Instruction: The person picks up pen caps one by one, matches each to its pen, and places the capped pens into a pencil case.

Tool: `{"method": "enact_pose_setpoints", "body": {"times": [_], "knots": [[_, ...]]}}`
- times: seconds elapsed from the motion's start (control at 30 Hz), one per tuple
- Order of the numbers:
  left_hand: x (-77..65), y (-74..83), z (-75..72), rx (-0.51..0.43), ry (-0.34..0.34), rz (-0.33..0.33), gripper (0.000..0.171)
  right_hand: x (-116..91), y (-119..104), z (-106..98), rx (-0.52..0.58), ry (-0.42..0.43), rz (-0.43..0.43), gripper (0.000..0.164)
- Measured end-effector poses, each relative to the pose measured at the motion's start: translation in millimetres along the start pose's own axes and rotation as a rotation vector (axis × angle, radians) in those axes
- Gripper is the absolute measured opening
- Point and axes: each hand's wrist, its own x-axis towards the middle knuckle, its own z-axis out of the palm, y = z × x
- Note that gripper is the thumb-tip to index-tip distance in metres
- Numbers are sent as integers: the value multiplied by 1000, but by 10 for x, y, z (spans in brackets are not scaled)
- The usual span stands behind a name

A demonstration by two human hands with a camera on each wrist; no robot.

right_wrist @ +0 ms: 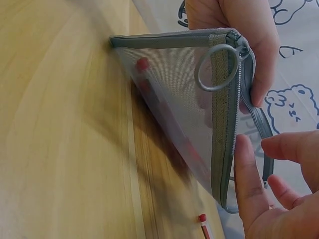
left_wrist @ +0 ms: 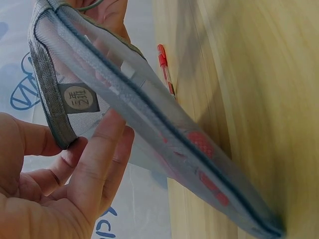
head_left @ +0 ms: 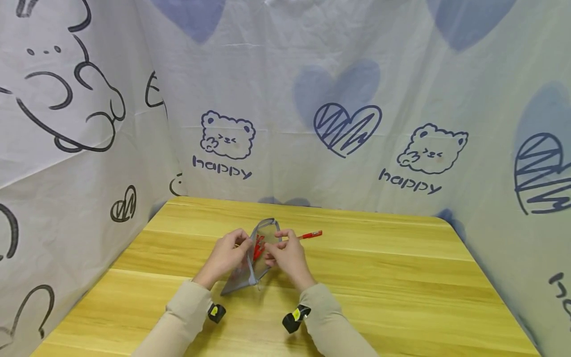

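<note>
A grey mesh zipper pouch [head_left: 241,277] is held up with its mouth spread apart. My left hand [head_left: 229,253] pinches the rim near a small sewn label [left_wrist: 79,97], thumb on one side and fingers on the other. At the mouth, my right hand [head_left: 290,255] has its fingers loosely spread, the fingertips [right_wrist: 242,144] right at the zipper edge. Red-capped pens [right_wrist: 143,64] show through the mesh, lying along the lower side. A round pull ring [right_wrist: 218,67] hangs at the zipper's end. Another red-capped pen [head_left: 311,234] lies on the table just beyond the right hand.
The wood-grain table [head_left: 392,297] reaches forward to a white cloth backdrop [head_left: 276,163] printed with hearts and bears. Cloth walls close in both sides. Black camera mounts [head_left: 292,322] sit at the wrists, below beige sleeves [head_left: 189,307].
</note>
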Motion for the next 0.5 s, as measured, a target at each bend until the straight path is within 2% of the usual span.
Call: {"method": "enact_pose_setpoints", "body": {"times": [0.23,0.5], "knots": [[-5,2,0,8,7,8,17,22,19,-33,23,22,20,44],[-32,4,-19,-2,4,1,19,73,76,-96,69,89,27,51]]}}
